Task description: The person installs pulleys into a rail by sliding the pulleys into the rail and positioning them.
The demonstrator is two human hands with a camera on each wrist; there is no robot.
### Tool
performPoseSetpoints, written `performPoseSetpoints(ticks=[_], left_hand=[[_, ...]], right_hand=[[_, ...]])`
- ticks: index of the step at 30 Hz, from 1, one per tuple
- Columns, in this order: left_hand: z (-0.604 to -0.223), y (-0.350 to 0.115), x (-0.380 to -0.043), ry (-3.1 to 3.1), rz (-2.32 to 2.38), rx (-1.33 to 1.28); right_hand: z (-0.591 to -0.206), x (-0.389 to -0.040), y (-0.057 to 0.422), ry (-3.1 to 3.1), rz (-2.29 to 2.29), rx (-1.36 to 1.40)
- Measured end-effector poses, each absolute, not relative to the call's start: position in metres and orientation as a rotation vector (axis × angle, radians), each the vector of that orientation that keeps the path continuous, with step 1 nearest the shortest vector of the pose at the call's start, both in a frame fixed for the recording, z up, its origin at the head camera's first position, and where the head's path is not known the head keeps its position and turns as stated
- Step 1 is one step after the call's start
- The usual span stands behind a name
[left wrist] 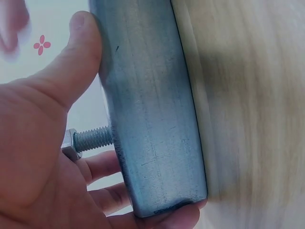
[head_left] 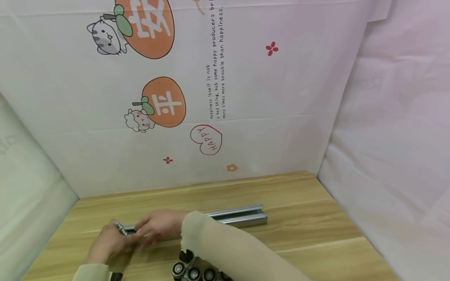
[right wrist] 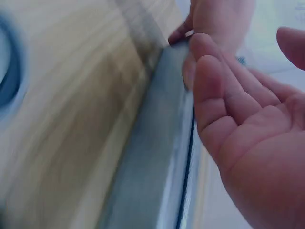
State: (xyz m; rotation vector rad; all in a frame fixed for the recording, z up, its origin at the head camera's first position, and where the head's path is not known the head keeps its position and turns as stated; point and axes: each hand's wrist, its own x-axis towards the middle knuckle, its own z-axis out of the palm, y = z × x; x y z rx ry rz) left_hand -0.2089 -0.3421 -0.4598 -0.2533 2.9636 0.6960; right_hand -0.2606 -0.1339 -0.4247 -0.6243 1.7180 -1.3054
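A grey steel strut channel lies along the wooden tabletop. At its left end a hex bolt sticks out; its threaded shank meets the channel's edge in the left wrist view. My left hand grips that end of the channel, thumb along one side and fingers curled about the end, with the bolt between thumb and fingers. My right hand hovers over the channel close to the left hand. In the right wrist view the right hand has loosely bent fingers and nothing in them.
Several dark wheel-like pieces with round metallic faces sit at the table's front edge, partly behind the right sleeve. White printed sheeting walls the back and sides of the wooden table.
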Motion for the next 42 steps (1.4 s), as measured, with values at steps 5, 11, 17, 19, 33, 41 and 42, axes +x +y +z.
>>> performPoseSetpoints(ticks=[5, 11, 17, 19, 33, 41, 42], left_hand=[[-0.459, -0.341, -0.206, 2.932, 0.779, -0.281], [-0.459, -0.34, -0.205, 2.926, 0.78, -0.293], [-0.459, -0.34, -0.206, 2.917, 0.732, -0.277], [-0.459, -0.341, -0.205, 2.913, 0.711, -0.278], [-0.46, -0.34, -0.206, 2.893, 0.717, -0.282], [-0.456, -0.339, -0.206, 2.835, 0.741, -0.301], [-0.456, -0.339, -0.206, 2.822, 0.745, -0.306]], right_hand=[[-0.421, -0.266, -0.091, 1.823, -1.134, -0.767], [-0.417, -0.266, -0.04, 1.871, -0.999, -0.872], [-0.411, -0.257, 0.007, 2.03, -0.866, -0.92], [-0.41, -0.253, 0.021, 2.153, -0.748, -0.957], [-0.424, -0.238, 0.07, 2.271, -0.725, -0.738], [-0.439, -0.236, 0.078, 2.172, -0.936, -0.588], [-0.441, -0.235, 0.078, 2.157, -0.96, -0.578]])
